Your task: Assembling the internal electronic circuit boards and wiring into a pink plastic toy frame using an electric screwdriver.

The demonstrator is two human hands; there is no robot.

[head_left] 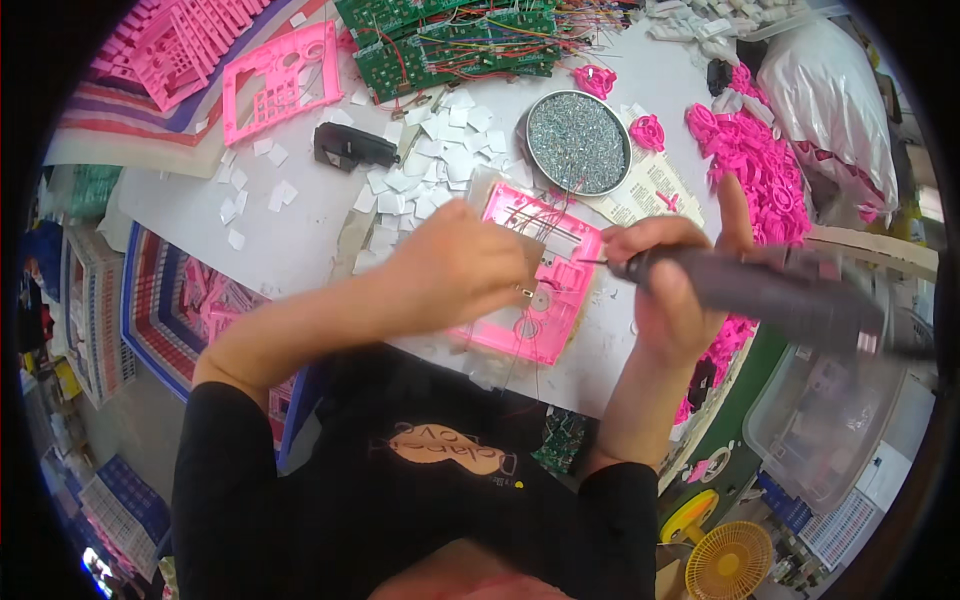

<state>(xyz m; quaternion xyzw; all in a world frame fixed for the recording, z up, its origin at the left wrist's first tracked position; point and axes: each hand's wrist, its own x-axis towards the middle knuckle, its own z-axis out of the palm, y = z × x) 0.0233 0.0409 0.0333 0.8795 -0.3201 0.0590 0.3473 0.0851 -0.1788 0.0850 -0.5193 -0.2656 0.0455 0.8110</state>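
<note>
A pink plastic housing [572, 300] lies on the worktable in front of me, with thin wires and rods across its upper part. My left hand [465, 265] is closed over the housing's left side. A flat brownish piece [530, 250] shows beside its fingers, but what they pinch is hidden. In my right hand [680, 290] is a dark power screwdriver [765, 290], slightly blurred and held nearly level. Its thin bit points left, over the housing's right edge. Just beyond the housing stands a round tin [527, 150] filled with small metal screws.
White square pieces [440, 140] lie scattered left of the tin, near a black plastic part [355, 147]. Wired green circuit boards [455, 50] are stacked at the back. Pink parts [755, 180] heap along the right, beside a white bag [830, 110]. A pink panel [283, 80] lies far left.
</note>
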